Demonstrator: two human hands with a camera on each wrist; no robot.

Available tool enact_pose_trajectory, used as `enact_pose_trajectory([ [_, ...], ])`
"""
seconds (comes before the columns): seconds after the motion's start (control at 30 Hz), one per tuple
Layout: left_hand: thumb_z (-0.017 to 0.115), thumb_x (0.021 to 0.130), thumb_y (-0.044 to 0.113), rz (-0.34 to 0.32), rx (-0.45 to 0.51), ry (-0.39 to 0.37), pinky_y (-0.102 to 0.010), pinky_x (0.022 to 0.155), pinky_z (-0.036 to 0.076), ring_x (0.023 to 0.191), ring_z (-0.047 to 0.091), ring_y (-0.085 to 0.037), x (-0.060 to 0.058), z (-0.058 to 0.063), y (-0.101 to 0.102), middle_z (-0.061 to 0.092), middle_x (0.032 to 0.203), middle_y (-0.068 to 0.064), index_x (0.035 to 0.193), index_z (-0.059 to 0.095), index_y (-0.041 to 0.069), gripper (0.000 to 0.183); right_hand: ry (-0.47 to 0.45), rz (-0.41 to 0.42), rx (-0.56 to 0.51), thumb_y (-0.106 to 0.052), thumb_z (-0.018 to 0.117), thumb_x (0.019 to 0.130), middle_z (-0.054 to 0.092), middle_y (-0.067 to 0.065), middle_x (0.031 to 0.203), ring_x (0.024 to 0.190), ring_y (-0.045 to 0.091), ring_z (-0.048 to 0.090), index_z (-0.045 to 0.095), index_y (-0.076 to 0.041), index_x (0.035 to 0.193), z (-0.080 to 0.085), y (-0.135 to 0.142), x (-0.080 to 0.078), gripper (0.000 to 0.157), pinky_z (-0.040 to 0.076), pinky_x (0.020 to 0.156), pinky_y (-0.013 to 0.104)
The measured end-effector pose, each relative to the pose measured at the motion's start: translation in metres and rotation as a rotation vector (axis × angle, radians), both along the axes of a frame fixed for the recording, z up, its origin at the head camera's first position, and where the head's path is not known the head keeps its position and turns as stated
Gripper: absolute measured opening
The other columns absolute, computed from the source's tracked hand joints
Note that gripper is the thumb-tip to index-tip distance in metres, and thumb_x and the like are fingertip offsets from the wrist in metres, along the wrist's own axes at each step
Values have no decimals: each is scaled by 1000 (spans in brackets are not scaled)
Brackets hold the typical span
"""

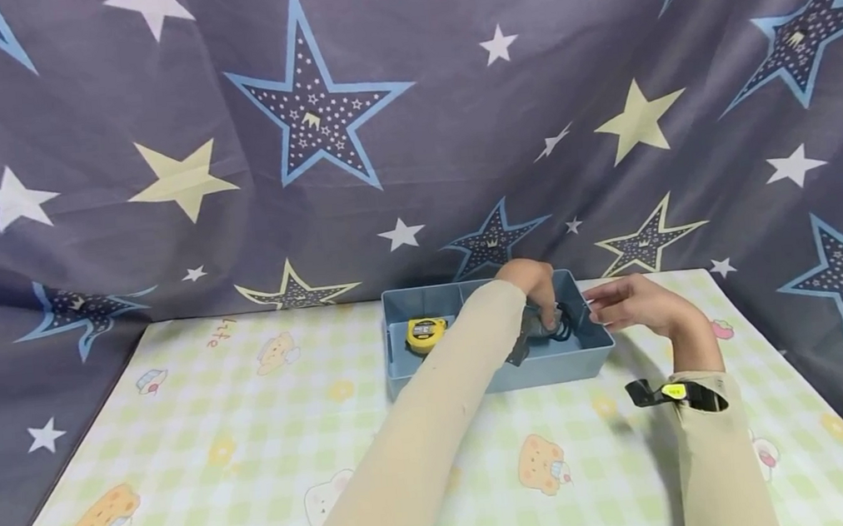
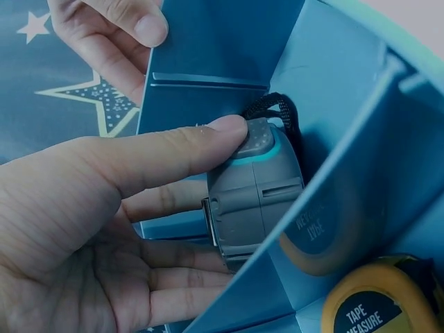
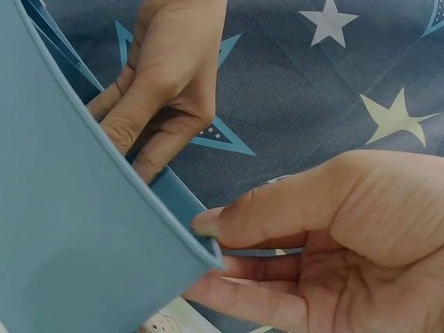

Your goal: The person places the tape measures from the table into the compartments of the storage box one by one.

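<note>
A blue rectangular box [image 1: 551, 371] with a divider stands at the back of the table. My left hand [image 1: 532, 285] reaches into its right compartment and grips a grey tape measure [image 2: 253, 194]. The thumb lies on the tape measure's top button, and the other fingers are on its far side and below. A black cord loop [image 2: 281, 111] hangs from the tape measure. At the box's right end, my right hand [image 1: 643, 304] pinches the wall, thumb inside and fingers outside. A yellow tape measure [image 1: 425, 335] lies in the left compartment.
The box's walls and divider [image 2: 347, 146] rise around the left hand. A checked tablecloth [image 1: 257, 444] with cartoon prints covers the table. Right behind the box hangs a dark star-patterned curtain [image 1: 457, 151]. My left sleeve [image 1: 422, 447] crosses the box's front wall.
</note>
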State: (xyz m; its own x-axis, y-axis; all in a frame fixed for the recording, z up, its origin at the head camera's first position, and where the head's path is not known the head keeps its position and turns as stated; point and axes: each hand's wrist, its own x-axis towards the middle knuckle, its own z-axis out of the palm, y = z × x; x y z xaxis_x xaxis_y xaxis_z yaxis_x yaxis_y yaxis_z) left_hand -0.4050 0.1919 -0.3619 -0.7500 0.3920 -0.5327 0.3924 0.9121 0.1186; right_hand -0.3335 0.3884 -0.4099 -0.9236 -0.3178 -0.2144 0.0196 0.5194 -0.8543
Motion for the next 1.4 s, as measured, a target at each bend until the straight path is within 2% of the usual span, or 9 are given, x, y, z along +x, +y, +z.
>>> enact_pose_trajectory([
  [0.23,86,80,43,-18,-56,-15,-27,111,45,132,49,-10,-4,3,6,47,154,8,160,33,26,97,6,5,-12,-3,61,97,65,29,127,95,3,68,43,17,145,0,1,-1,55,60,91,36],
  [0.37,83,83,45,-14,-74,-30,-26,114,42,136,47,-9,-3,5,11,43,159,9,159,34,27,92,-1,-2,-19,-2,61,97,65,29,126,95,4,69,43,17,145,0,1,0,55,60,90,35],
  [0.6,80,84,50,-22,-101,-11,-26,112,44,130,52,-8,-4,5,16,51,152,9,152,49,22,79,19,7,-18,-2,59,96,62,34,130,96,4,68,44,17,144,1,0,0,53,60,89,32],
  [1.0,78,84,52,23,-122,3,-26,112,44,127,53,-8,-1,-2,26,53,150,10,152,48,22,80,2,-9,-15,-1,59,96,62,35,130,97,7,69,44,17,144,-3,0,-1,53,60,90,35],
  [1.23,82,82,48,39,-77,21,-30,111,46,124,57,-10,2,-1,20,58,146,8,149,52,21,78,3,-1,-19,-1,60,96,63,33,129,98,8,70,44,18,143,-2,0,1,53,60,90,35],
  [1.4,83,81,48,54,-57,48,-28,108,48,120,58,-9,4,-1,19,60,142,9,147,55,22,76,11,-6,-28,-1,61,95,66,30,125,95,7,69,45,18,142,-2,-1,1,53,61,88,34],
])
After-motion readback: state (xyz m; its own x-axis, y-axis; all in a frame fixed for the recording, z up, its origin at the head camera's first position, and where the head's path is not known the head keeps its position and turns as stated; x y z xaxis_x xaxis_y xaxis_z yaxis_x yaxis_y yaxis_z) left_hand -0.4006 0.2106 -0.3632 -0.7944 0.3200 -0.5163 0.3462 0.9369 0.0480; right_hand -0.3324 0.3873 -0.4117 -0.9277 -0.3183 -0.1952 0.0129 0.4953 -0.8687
